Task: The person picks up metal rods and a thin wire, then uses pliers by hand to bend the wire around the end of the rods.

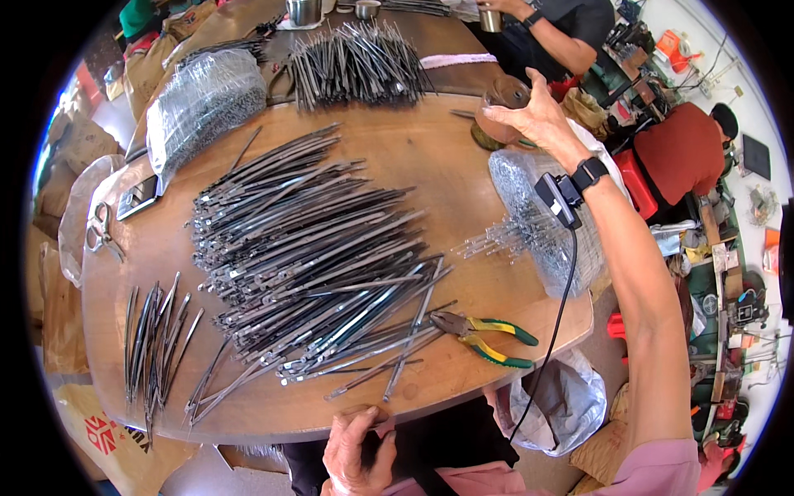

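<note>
My right hand (542,120) reaches to the far right of the table, its thumb and fingers spread round a brown see-through jar (506,93) with something greenish low in it. At the near table edge, my left hand (356,450) is loosely closed, with nothing seen in it. Beyond it lies a big pile of thin dark metal rods (306,248) with small fittings at their ends. Combination pliers (484,336) with green and yellow handles rest at the pile's right. A smaller bunch of rods (157,351) lies at the near left.
A clear bag of small metal parts (203,107) stands far left; another clear bag (550,219), with thin pins spilling out, lies right. Scissors (103,233) and a phone (138,198) sit at the left edge. A rod bundle (356,66) stands behind. Another person's arm (558,41) is across the table.
</note>
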Tool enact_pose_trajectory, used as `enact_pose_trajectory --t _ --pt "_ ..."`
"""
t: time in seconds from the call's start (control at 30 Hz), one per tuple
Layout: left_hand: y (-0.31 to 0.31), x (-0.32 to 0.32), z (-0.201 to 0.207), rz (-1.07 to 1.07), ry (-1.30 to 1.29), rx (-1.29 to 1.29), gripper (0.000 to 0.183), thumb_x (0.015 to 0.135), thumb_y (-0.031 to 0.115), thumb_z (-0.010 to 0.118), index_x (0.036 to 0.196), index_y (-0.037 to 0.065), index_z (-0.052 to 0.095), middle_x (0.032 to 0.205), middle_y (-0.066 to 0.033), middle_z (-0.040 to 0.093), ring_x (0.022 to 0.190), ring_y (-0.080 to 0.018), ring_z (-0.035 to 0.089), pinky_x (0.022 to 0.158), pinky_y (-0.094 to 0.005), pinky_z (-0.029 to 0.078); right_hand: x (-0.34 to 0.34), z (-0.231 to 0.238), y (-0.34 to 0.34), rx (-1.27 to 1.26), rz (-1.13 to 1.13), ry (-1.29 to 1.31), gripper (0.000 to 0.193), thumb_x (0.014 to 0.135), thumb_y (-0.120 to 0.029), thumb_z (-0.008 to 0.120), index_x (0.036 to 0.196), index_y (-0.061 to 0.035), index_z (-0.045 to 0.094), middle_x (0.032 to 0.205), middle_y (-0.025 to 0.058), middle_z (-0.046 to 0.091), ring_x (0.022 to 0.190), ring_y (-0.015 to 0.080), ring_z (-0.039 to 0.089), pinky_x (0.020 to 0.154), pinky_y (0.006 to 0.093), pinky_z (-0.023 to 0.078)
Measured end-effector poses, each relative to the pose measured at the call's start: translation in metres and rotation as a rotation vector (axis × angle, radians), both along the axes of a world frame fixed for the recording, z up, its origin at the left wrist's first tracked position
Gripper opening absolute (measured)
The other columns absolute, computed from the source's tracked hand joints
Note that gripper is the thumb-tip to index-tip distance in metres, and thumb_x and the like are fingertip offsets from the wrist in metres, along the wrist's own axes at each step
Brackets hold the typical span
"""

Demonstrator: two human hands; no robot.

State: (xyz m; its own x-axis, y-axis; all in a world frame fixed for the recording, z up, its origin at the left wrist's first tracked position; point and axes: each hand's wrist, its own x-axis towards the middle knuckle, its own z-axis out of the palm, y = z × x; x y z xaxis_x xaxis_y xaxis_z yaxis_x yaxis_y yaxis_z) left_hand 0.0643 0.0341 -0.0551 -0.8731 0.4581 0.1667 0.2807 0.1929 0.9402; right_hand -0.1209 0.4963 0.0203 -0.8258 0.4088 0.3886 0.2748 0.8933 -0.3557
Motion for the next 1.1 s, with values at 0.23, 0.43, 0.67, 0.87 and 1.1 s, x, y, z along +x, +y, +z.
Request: enact_pose_trajectory --t 0.23,0.43,0.67,0.87,1.1 --pt "0.001 -0.004 0.01 0.03 -0.002 -0.098 0.043 0.073 -0.013 0.065 0.114 -0.004 0.056 0.096 -0.0146 0.062 0.08 -0.0215 0.064 0.073 -0.0289 0.05 0.076 0.035 -0.087 0.058 0.313 0.122 0.037 0.08 -0.028 0.071 0.106 -0.0018 0.066 0.096 0.0155 0.063 0.088 0.0313 0.063 0.079 0.0409 0.051" --pt "0.035 -0.037 0.036 -0.108 0.205 -0.294 0.035 0.077 0.004 0.073 0.109 -0.003 0.058 0.094 -0.0177 0.056 0.077 -0.0328 0.06 0.066 -0.0385 0.05 0.118 0.015 -0.12 0.359 0.636 -0.099 0.008 0.078 -0.01 0.064 0.082 -0.0041 0.067 0.083 0.011 0.059 0.076 0.0298 0.06 0.072 0.041 0.046" --pt "0.038 -0.048 0.023 -0.069 0.439 -0.542 0.009 0.08 0.004 0.066 0.088 0.002 0.061 0.084 -0.0138 0.053 0.077 -0.0338 0.058 0.065 -0.0422 0.048 0.16 0.07 -0.155 -0.06 0.552 0.355 0.007 0.08 0.003 0.068 0.086 0.0 0.067 0.086 0.0087 0.061 0.078 0.0192 0.059 0.069 0.0309 0.047" --pt "0.039 -0.092 0.038 -0.085 0.684 -0.635 0.009 0.08 -0.002 0.062 0.088 -0.001 0.058 0.083 -0.0153 0.052 0.084 -0.0352 0.053 0.07 -0.045 0.045 0.251 0.045 -0.193 -0.869 0.402 0.545 0.016 0.089 0.003 0.062 0.104 0.0024 0.066 0.089 0.0076 0.067 0.071 0.0089 0.057 0.062 0.0232 0.044" --pt "-0.031 -0.066 0.05 -0.049 0.405 -0.605 0.011 0.083 -0.006 0.058 0.093 -0.002 0.059 0.079 -0.0149 0.054 0.064 -0.0322 0.056 0.057 -0.0379 0.043 0.305 -0.019 -0.179 -0.455 0.132 0.15 0.008 0.087 -0.005 0.067 0.094 -0.0013 0.067 0.077 0.0068 0.064 0.068 0.0132 0.06 0.061 0.026 0.045"
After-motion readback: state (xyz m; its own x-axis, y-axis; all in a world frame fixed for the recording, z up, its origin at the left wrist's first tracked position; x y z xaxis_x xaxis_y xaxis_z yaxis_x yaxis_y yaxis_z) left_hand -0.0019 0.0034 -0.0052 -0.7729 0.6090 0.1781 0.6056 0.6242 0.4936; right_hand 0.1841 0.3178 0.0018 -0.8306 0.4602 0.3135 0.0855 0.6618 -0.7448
